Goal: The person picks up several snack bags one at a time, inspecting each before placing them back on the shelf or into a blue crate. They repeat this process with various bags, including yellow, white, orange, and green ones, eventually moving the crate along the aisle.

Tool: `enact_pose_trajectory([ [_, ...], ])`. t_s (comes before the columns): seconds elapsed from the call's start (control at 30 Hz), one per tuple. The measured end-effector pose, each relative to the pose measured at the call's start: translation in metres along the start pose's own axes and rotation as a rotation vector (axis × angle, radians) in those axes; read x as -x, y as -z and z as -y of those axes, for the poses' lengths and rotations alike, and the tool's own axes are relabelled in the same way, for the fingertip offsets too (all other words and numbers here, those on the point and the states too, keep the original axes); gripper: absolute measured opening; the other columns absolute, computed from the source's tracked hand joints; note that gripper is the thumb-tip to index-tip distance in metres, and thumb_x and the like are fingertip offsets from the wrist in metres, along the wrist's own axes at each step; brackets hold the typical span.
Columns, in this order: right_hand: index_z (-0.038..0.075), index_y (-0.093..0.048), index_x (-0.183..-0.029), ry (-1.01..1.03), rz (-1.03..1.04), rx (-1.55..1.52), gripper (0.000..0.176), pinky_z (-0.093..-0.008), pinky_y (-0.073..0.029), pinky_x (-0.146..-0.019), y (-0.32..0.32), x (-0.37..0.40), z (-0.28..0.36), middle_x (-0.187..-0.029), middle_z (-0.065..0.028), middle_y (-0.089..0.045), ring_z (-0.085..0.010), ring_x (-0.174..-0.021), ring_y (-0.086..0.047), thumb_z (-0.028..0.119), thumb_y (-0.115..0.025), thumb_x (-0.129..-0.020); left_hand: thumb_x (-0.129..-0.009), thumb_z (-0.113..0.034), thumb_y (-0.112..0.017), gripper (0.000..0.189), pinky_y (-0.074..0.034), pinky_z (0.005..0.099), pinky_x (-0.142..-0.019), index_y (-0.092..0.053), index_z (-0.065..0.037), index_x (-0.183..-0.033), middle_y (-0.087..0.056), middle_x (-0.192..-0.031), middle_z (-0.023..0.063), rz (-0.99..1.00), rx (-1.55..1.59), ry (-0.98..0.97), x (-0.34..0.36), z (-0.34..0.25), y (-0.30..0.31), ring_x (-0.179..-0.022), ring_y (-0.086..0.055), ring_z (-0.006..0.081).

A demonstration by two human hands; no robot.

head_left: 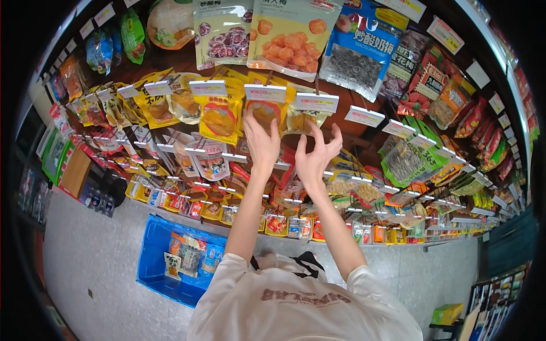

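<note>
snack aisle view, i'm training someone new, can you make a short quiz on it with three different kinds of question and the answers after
1. Multiple choice: where does the blue crate stand?
a) on a chair
b) on the floor
c) on the person's lap

2. True or false: the fingers of the left hand are at a yellow packet that hangs behind a price tag.

3. Fill in the blank: the person's shirt is mostly ______ in colour.

Key: 1. b; 2. true; 3. white
</note>
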State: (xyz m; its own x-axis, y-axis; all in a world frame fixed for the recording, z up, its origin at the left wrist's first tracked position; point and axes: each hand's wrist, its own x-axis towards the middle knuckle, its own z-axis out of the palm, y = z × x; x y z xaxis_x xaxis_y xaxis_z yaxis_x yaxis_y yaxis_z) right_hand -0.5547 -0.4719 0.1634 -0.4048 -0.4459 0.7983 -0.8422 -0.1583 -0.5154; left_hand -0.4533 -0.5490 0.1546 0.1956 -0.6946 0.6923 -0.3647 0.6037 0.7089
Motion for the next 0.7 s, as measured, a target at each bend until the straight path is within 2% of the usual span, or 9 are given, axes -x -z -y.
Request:
enact_pose_trajectory([
  [0.03, 0.011, -0.064, -0.119, 0.029, -0.041, 0.094, 0.035, -0.0486, -0.036, -0.094, 0.007, 0.0, 0.011, -0.125, -0.0219, -0.045, -0.0358, -0.113, -0.045, 0.011, -0.066, -0.083, -0.09, -0.014, -0.062, 0.062, -0.035, 0.0501, -0.106, -0.03, 0.007, -0.139, -0.037, -0.137, 0.0327, 0.0, -0.002, 0.001, 0.0, 0.002, -0.001, -0.129, -0.037, 0.0494],
  [0.07, 0.011, -0.064, -0.119, 0.026, -0.04, 0.094, 0.035, -0.0486, -0.036, -0.094, 0.004, 0.002, 0.01, -0.125, -0.0219, -0.045, -0.0358, -0.113, -0.045, 0.011, -0.066, -0.083, -0.092, -0.015, -0.06, 0.062, -0.032, 0.0504, -0.109, -0.028, 0.008, -0.14, -0.035, -0.14, 0.0338, 0.007, 0.002, 0.003, -0.001, 0.005, -0.003, -0.132, -0.034, 0.0497],
  [0.13, 0.006, -0.064, -0.117, -0.116, 0.132, -0.287, 0.034, -0.0381, -0.047, -0.074, -0.004, 0.003, 0.014, -0.103, -0.0146, -0.056, -0.0262, -0.085, -0.058, 0.008, -0.066, -0.083, -0.093, -0.015, -0.057, 0.062, -0.03, 0.0507, -0.111, -0.026, 0.009, -0.142, -0.032, -0.143, 0.0349, 0.015, -0.007, 0.002, -0.004, 0.012, -0.003, -0.134, -0.031, 0.05],
  [0.17, 0.003, -0.063, -0.116, -0.143, 0.182, -0.314, 0.034, -0.0322, -0.047, -0.056, -0.009, 0.001, 0.016, -0.082, -0.0091, -0.059, -0.0216, -0.059, -0.055, 0.005, -0.066, -0.083, -0.095, -0.014, -0.055, 0.061, -0.028, 0.0511, -0.112, -0.025, 0.01, -0.142, -0.031, -0.144, 0.0353, 0.028, -0.011, 0.012, -0.004, 0.014, -0.005, -0.136, -0.029, 0.0503],
  [0.2, 0.002, -0.062, -0.118, -0.131, 0.235, -0.327, 0.036, -0.0352, -0.047, -0.055, -0.017, -0.003, 0.016, -0.075, -0.0094, -0.06, -0.0225, -0.052, -0.055, 0.008, -0.067, -0.083, -0.096, -0.014, -0.052, 0.059, -0.027, 0.0515, -0.113, -0.024, 0.01, -0.142, -0.029, -0.145, 0.0357, 0.042, -0.013, 0.02, -0.004, 0.014, -0.006, -0.137, -0.027, 0.0505],
  [0.27, -0.002, -0.063, -0.116, -0.211, 0.274, -0.317, 0.035, -0.0371, -0.049, -0.057, -0.032, -0.01, 0.016, -0.074, -0.0134, -0.064, -0.0248, -0.058, -0.062, 0.012, -0.066, -0.083, -0.096, -0.011, -0.05, 0.057, -0.028, 0.0508, -0.112, -0.025, 0.01, -0.142, -0.03, -0.145, 0.0354, 0.051, -0.011, 0.026, -0.002, 0.014, -0.007, -0.137, -0.028, 0.0498],
  [0.33, -0.004, -0.064, -0.111, -0.223, 0.266, -0.316, 0.032, -0.0382, -0.05, -0.059, -0.04, -0.018, 0.02, -0.074, -0.0157, -0.066, -0.0265, -0.06, -0.064, 0.013, -0.066, -0.084, -0.096, -0.012, -0.049, 0.056, -0.033, 0.0477, -0.107, -0.026, 0.01, -0.142, -0.037, -0.14, 0.0332, 0.049, -0.008, 0.001, -0.001, 0.016, -0.008, -0.13, -0.038, 0.047],
  [0.47, -0.008, -0.067, -0.098, -0.226, 0.233, -0.331, 0.026, -0.0399, -0.052, -0.064, -0.053, -0.028, 0.021, -0.074, -0.0207, -0.067, -0.0311, -0.068, -0.069, 0.014, -0.065, -0.085, -0.095, -0.01, -0.051, 0.056, -0.033, 0.0485, -0.109, -0.027, 0.009, -0.141, -0.033, -0.145, 0.033, 0.121, 0.088, 0.089, -0.001, 0.009, 0.001, -0.134, -0.034, 0.047],
  [0.7, -0.009, -0.066, -0.092, -0.178, 0.204, -0.457, 0.016, -0.0352, -0.049, -0.06, -0.053, -0.027, 0.007, -0.078, -0.0204, -0.066, -0.0259, -0.063, -0.065, 0.006, -0.061, -0.088, -0.091, -0.009, -0.056, 0.058, -0.036, 0.0475, -0.106, -0.031, 0.006, -0.141, -0.04, -0.137, 0.0294, 0.111, 0.077, 0.034, 0.005, -0.004, 0.014, -0.128, -0.041, 0.0467],
])
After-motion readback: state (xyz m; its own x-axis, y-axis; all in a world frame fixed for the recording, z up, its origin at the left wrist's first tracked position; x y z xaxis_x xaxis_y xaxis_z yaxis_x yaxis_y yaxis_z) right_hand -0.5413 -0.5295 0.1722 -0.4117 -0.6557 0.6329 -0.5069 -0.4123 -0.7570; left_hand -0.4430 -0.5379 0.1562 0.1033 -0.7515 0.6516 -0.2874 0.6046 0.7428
